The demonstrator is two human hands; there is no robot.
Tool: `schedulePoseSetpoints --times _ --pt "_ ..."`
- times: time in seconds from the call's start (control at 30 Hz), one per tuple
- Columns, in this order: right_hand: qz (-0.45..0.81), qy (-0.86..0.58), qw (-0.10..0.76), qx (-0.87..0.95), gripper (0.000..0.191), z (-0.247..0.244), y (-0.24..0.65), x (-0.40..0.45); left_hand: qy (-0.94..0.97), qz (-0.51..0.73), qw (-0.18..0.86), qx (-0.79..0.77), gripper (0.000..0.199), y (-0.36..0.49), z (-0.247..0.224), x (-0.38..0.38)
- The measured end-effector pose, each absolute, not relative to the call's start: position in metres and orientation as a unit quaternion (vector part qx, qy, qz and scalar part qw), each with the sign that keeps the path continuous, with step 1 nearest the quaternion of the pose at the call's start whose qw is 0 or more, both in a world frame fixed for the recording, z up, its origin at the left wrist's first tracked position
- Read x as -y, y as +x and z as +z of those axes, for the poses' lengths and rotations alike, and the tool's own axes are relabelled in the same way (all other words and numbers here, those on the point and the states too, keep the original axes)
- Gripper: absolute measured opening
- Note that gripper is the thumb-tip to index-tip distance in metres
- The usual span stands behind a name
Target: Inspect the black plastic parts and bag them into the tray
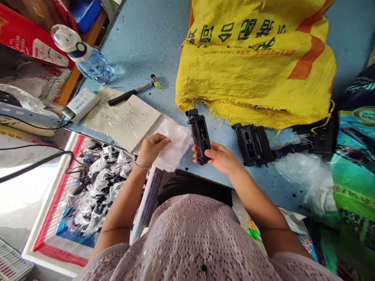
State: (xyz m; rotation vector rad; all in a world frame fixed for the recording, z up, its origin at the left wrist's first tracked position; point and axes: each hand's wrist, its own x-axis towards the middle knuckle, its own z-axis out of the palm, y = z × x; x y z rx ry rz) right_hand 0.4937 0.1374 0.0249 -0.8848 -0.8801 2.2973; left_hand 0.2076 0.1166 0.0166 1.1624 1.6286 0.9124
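My right hand (220,157) is closed around the lower end of a long black plastic part (200,136), which stands out past the table's near edge area with its far end toward the yellow sack. At the stack of clear plastic bags (175,144), my left hand (152,147) pinches the left side, thumb and forefinger together. More black plastic parts (252,144) lie to the right, some partly under the yellow woven sack (254,78). Just left of the bags is a pale block (137,121) with a scratched top.
A small hammer (131,93), a white box-shaped device (82,104) and a blue water bottle (88,58) sit at the left. Below them, a white crate (49,226) holds several bagged black parts (102,183). A green bag (354,164) stands at the right.
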Motion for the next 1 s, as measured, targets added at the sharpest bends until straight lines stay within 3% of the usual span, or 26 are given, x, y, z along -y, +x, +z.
schedulePoseSetpoints --times 0.17,0.27,0.37,0.53,0.63,0.7,0.73,0.83,0.9,1.0 --pt "0.905 -0.255 0.223 0.257 0.053 0.025 0.448 -0.144 0.440 0.408 0.475 -0.643 0.026 0.219 0.013 -0.109" --pt "0.893 -0.297 0.246 0.230 0.050 0.017 0.436 -0.144 0.541 0.410 0.339 -0.651 0.004 0.219 0.017 -0.104" --pt "0.863 -0.328 0.274 0.272 0.044 0.013 0.448 -0.137 0.663 0.314 0.201 -0.650 0.030 0.209 0.025 -0.104" --pt "0.743 -0.374 0.167 0.529 0.038 0.015 0.472 -0.123 0.705 0.284 0.190 -0.621 0.056 0.203 0.034 -0.105" --pt "0.643 -0.460 0.178 0.586 0.068 0.012 0.465 -0.121 0.765 0.293 0.184 -0.543 0.064 0.222 0.039 -0.088" --pt "0.681 -0.459 0.222 0.525 0.091 0.008 0.455 -0.121 0.810 0.303 0.179 -0.469 0.071 0.238 0.040 -0.073" --pt "0.718 -0.444 0.242 0.479 0.093 0.007 0.449 -0.120 0.823 0.312 0.177 -0.440 0.074 0.245 0.040 -0.066" --pt "0.767 -0.415 0.270 0.407 0.062 0.011 0.437 -0.110 0.827 0.337 0.188 -0.410 0.075 0.258 0.034 -0.058" --pt "0.723 -0.425 0.278 0.468 0.044 0.021 0.435 -0.098 0.823 0.340 0.197 -0.411 0.072 0.261 0.031 -0.061" --pt "0.651 -0.398 0.271 0.587 0.041 0.045 0.441 -0.080 0.797 0.376 0.179 -0.437 0.067 0.258 0.042 -0.060"
